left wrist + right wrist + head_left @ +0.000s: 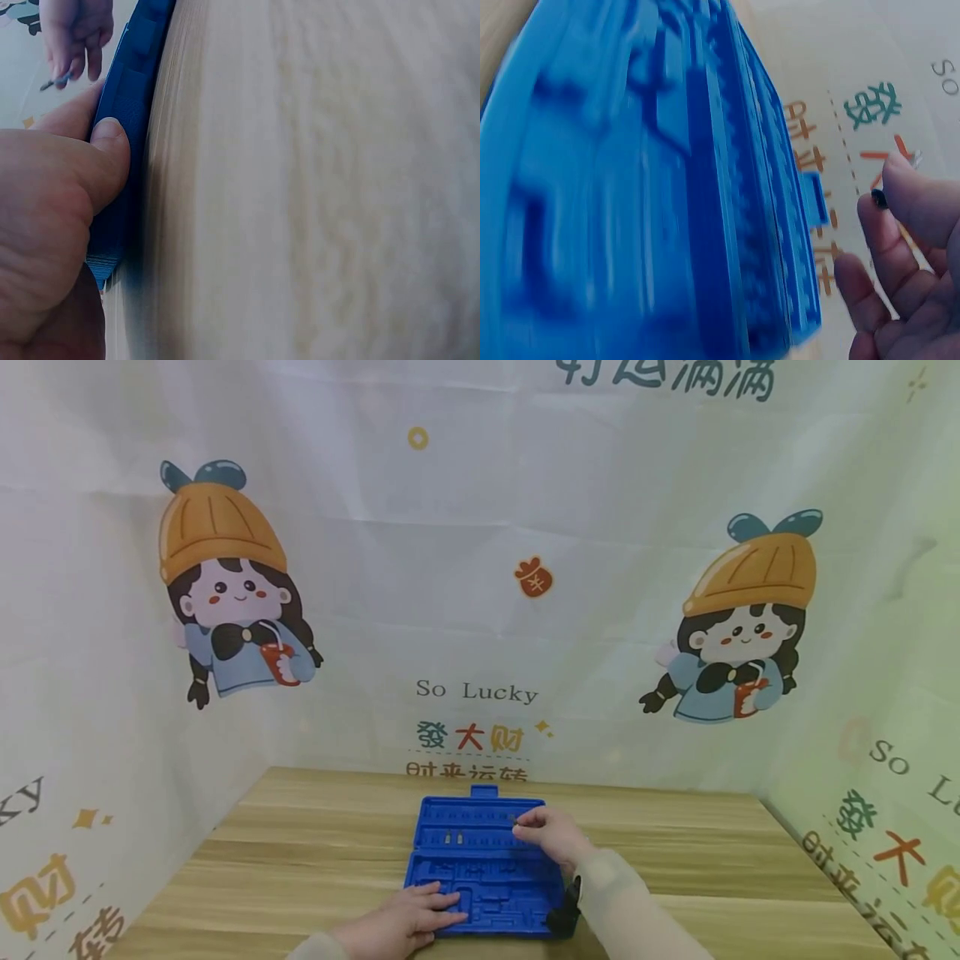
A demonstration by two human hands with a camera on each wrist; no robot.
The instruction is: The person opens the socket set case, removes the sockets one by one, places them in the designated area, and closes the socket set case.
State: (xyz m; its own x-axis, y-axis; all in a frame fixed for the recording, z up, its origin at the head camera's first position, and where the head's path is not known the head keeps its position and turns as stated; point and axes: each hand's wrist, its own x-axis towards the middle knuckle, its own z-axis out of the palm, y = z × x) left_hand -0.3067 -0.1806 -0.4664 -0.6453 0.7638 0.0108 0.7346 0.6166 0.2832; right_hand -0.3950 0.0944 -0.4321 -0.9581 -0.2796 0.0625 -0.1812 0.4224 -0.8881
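Observation:
An open blue plastic tool case lies on the wooden table, with moulded recesses in its near half and rows of small slots in its far half. My left hand rests on the near left corner, fingers stretched over the recesses; in the left wrist view its thumb lies against the case's side. Above the right end of the slotted half, my right hand pinches a small dark metal bit between thumb and forefinger. Two similar bits stand in the slots, left of the middle.
The wooden table extends around the case on both sides. A printed cloth backdrop hangs behind it and along the sides. A black device at my right wrist covers the case's near right corner. A latch tab sticks out at the far edge.

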